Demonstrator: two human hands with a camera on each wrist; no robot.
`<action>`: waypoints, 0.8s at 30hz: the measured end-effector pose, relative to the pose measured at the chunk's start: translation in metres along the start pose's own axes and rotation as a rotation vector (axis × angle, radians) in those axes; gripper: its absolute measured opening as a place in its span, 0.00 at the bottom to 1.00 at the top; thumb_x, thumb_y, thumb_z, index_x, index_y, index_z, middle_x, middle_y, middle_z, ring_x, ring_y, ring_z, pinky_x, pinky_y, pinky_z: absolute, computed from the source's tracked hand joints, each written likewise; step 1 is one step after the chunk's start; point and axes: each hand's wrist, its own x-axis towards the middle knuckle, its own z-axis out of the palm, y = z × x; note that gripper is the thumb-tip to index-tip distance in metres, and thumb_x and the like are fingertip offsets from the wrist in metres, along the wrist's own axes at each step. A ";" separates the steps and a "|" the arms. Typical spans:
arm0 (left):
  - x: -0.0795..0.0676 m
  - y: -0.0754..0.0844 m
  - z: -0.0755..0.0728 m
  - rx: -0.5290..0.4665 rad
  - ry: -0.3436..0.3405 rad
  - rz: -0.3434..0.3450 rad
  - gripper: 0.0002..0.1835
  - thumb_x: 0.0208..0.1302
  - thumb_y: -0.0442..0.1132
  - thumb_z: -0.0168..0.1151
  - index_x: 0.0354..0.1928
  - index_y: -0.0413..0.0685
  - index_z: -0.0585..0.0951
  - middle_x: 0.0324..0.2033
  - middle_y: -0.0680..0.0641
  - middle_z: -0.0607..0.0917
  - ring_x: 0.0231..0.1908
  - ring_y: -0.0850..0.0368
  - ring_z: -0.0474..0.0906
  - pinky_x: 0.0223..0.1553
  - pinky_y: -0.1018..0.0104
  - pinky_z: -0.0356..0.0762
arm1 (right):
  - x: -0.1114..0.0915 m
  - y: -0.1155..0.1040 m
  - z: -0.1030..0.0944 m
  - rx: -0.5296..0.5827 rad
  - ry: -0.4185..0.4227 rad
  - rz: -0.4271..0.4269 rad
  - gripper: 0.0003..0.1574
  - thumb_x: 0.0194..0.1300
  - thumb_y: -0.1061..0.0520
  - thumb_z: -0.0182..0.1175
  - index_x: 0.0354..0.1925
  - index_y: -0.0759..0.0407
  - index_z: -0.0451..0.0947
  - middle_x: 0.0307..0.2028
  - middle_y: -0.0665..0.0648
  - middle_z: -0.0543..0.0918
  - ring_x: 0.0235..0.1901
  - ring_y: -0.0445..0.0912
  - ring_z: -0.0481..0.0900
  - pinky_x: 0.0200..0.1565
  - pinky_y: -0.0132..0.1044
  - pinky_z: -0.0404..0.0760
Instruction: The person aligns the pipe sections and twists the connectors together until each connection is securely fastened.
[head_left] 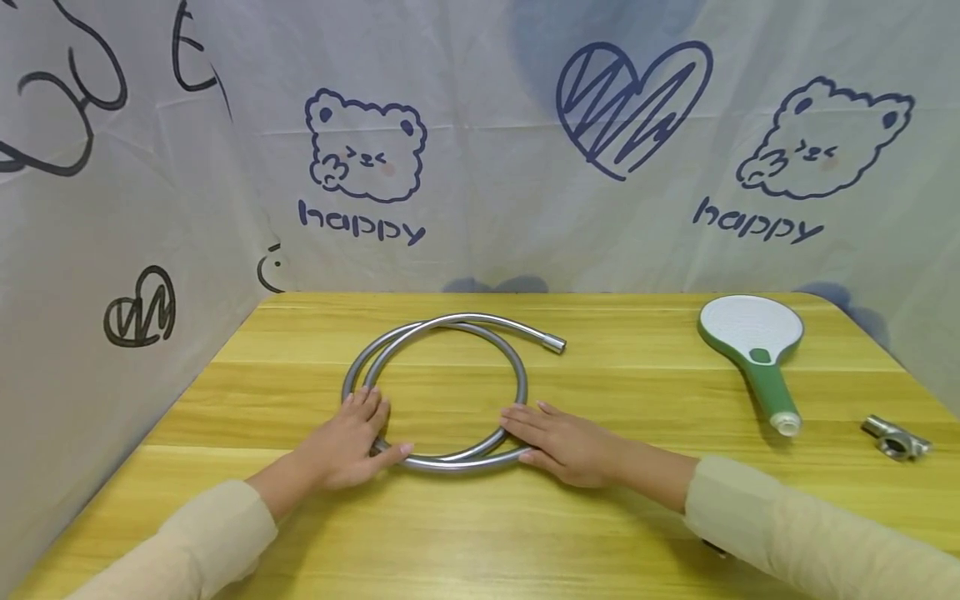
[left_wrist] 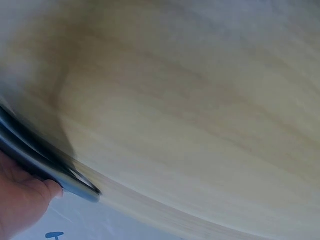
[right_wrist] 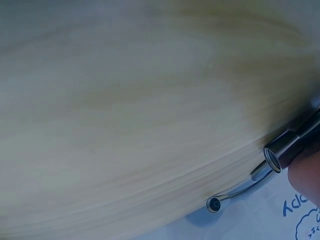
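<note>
1. A silver metal shower hose (head_left: 457, 466) lies in a loose coil on a yellow wood-grain table (head_left: 637, 500), just left of the view's centre. Treat the coil as a clock face for the places below.
2. The left hand (head_left: 352, 442) rests on the hose at 8 o'clock, palm down, fingers and thumb extended.
3. The right hand (head_left: 570, 446) rests on the hose at 4 o'clock, its fingers fairly straight.
4. One hose end (head_left: 555, 343), a metal connector, points outward at 2 o'clock. The right wrist view shows a second connector (right_wrist: 281, 151), its round opening visible, right beside that hand.
5. Well apart at 3 o'clock lies a shower head (head_left: 752, 327), its white spray face up and its green handle aimed toward 5 o'clock.
6. From the shower head, a small chrome fitting (head_left: 896, 439) lies at 4 o'clock.
7. Behind the table hangs a pale cloth (head_left: 495, 192) with drawn bears, a heart and "happy" twice.
</note>
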 end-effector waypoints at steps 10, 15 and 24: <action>0.001 0.005 -0.001 -0.016 -0.007 0.019 0.46 0.65 0.64 0.43 0.66 0.26 0.56 0.67 0.27 0.52 0.69 0.31 0.43 0.69 0.44 0.42 | -0.007 0.003 0.000 0.015 0.010 0.005 0.31 0.73 0.51 0.42 0.68 0.62 0.56 0.69 0.61 0.60 0.69 0.54 0.56 0.67 0.54 0.54; 0.001 0.008 -0.001 -0.018 -0.023 0.016 0.46 0.65 0.65 0.42 0.66 0.27 0.56 0.68 0.27 0.51 0.69 0.32 0.42 0.69 0.45 0.42 | -0.012 0.004 0.001 -0.006 0.049 -0.016 0.30 0.73 0.49 0.41 0.68 0.62 0.57 0.68 0.61 0.62 0.68 0.54 0.58 0.67 0.52 0.55; 0.001 0.013 0.000 -0.024 -0.022 0.024 0.46 0.65 0.65 0.43 0.66 0.28 0.57 0.68 0.28 0.52 0.69 0.33 0.43 0.69 0.45 0.43 | -0.017 0.005 0.000 -0.016 0.045 -0.016 0.30 0.73 0.50 0.41 0.68 0.62 0.57 0.68 0.60 0.61 0.68 0.54 0.58 0.66 0.54 0.56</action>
